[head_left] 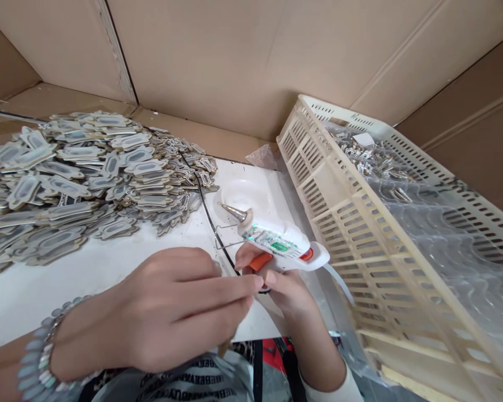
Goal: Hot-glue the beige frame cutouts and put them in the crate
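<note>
My right hand [291, 293] is wrapped around the handle of a white hot glue gun [276, 240] with an orange trigger. Its metal nozzle points up and to the left, above the white tabletop. In front of the handle, my left hand [180, 310] reaches across with its fingers bent together, the fingertips meeting my right thumb. A sliver of something grey and brownish shows at the edges of the left hand's fingers; most of it is hidden behind them. Beaded bracelets [46, 352] circle the left wrist.
A large heap of flat grey ornamental frame pieces [67, 184] covers the table's left side. To the right stands a cream plastic crate [331, 184] holding clear wavy trays [440, 234] and small metal-looking pieces [373, 159]. Cardboard walls [218, 61] enclose the back. A black cord [209, 215] crosses the table [151, 251].
</note>
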`<state>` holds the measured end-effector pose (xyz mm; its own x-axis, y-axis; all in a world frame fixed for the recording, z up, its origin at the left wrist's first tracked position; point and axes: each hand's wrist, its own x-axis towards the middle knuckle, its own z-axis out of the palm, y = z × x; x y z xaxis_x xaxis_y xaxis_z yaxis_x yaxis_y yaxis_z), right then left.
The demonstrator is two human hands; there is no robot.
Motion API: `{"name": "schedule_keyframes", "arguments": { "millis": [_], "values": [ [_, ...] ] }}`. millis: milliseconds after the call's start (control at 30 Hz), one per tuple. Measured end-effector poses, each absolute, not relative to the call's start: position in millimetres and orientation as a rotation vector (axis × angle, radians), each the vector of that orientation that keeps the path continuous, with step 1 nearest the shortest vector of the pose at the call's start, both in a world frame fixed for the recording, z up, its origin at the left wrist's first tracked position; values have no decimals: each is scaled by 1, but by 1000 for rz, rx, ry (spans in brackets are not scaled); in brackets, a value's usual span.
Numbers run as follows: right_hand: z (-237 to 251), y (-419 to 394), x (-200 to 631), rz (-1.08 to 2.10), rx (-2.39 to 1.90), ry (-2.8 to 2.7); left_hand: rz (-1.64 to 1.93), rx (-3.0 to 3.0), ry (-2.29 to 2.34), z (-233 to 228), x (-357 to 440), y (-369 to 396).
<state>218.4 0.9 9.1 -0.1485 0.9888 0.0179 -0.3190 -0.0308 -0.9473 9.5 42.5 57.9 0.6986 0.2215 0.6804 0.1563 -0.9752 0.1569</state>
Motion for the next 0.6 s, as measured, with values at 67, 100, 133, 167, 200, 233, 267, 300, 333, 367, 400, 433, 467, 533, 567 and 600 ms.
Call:
{"name": "schedule_keyframes", "arguments": {
  "millis": [67,100,133,167,200,233,267,300,333,367,400,433,467,533,567,600],
  "values": [
    [7,1,220,1439,-894,-1076,1134,2804,236,59,6,48],
    [6,1,220,1439,-885,-1082,1120,2794,230,60,3,51],
    [5,2,221,1441,-879,-1083,1102,2783,254,60,0,53],
    [5,2,221,1441,-879,-1078,1087,2768,284,60,-3,56],
    [5,2,221,1436,-887,-1069,1075,2759,310,60,-7,58],
    [5,3,221,1428,-901,-1063,1064,2761,335,59,-10,60],
    [5,3,220,1414,-921,-1056,1057,2768,366,59,-14,62],
    [6,4,220,1394,-945,-1051,1065,2780,387,58,-17,65],
    [6,4,219,1373,-971,-1047,1089,2788,407,58,-19,67],
    [6,5,219,1351,-996,-1046,1113,2794,441,57,-22,70],
    [7,5,218,1330,-1020,-1046,1136,2798,479,56,-24,72],
    [7,6,218,1307,-1045,-1044,1159,2802,524,55,-26,75],
    [7,6,217,1287,-1071,-1045,1182,2806,565,53,-28,78],
    [8,6,215,1251,-1132,-1051,1235,2803,668,50,-31,84],
    [9,6,214,1236,-1170,-1056,1264,2794,721,48,-33,87],
    [10,5,213,1224,-1207,-1068,1300,2777,767,46,-35,88]
  ]
}}
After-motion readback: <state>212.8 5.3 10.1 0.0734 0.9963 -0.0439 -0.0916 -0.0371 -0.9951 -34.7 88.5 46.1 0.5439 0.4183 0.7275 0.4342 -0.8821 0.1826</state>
